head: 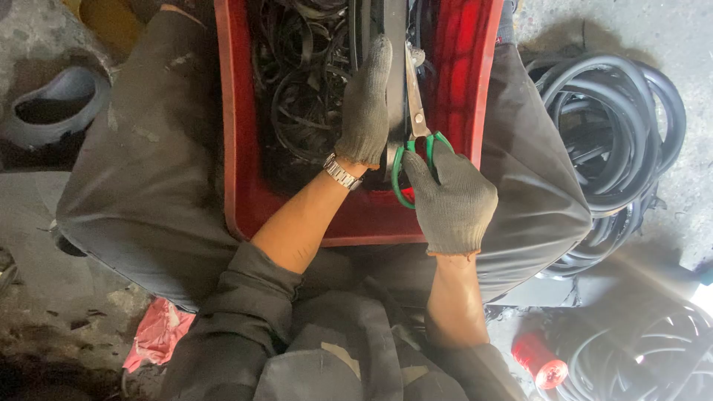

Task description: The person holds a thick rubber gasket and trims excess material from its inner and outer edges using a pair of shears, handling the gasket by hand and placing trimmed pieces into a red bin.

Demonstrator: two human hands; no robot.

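Head cam, looking straight down at the lap: a red plastic tray (245, 186) sits between the person's knees, resting on dark grey trousers (148, 178). Inside it lies a tangle of black rubber strips and rings (301, 82). Left hand (365, 108), in a grey knit glove, lies flat w/ fingers stretched together along a wide black rubber strip (394, 44) that runs up the middle of the tray; palm pressed down on it, a metal wristwatch (342, 172) just below the glove cuff. Right hand (451, 204), also grey-gloved, is closed round the green handles of a pair of scissors (414, 126); thumb thru one loop, other fingers curled at the second loop. Blades point up and away from the body, lying right beside the left hand's fingers and against the strip's right edge; can't tell how far the blades are parted, they look nearly together. Both forearms bare, dark sleeves pushed up near the elbows. Outside the tray: coils of black rubber hose (616, 126) on the concrete floor to the right, more coils lower right, a red cap-like cylinder (538, 360) near them, a pink crumpled scrap (156, 334) lower left, and a grey curved pipe piece (56, 108) upper left.
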